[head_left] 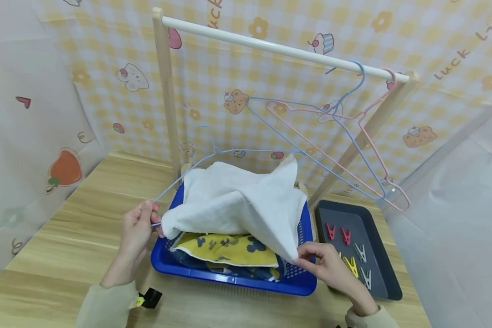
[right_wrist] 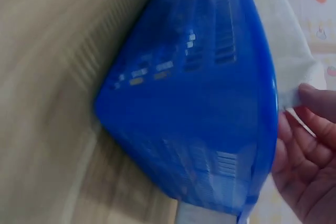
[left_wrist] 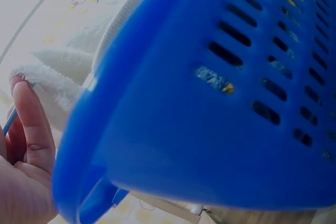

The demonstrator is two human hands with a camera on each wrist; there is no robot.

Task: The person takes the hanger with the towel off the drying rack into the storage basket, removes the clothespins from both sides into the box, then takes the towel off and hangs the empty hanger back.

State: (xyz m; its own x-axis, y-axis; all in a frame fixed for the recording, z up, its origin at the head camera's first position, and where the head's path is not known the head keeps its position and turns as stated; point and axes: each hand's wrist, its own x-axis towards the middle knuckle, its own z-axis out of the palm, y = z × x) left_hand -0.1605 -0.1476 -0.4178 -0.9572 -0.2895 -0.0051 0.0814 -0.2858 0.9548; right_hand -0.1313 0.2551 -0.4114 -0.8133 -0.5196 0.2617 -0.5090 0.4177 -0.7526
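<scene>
A white towel lies bunched over the blue basket, partly covering a blue hanger. My left hand holds the hanger by its left corner; the lower bar runs in under the towel's left end. In the left wrist view, the left fingers touch the towel's fuzzy edge. With thumb and fingers, my right hand pinches the towel's near right corner, also visible in the right wrist view beside the basket rim. Below the towel, a yellow patterned cloth shows in the basket.
Behind the basket stands a rack with a white rail. Another blue hanger and a pink hanger hang at its right end. A dark tray with several clothespins sits right of the basket.
</scene>
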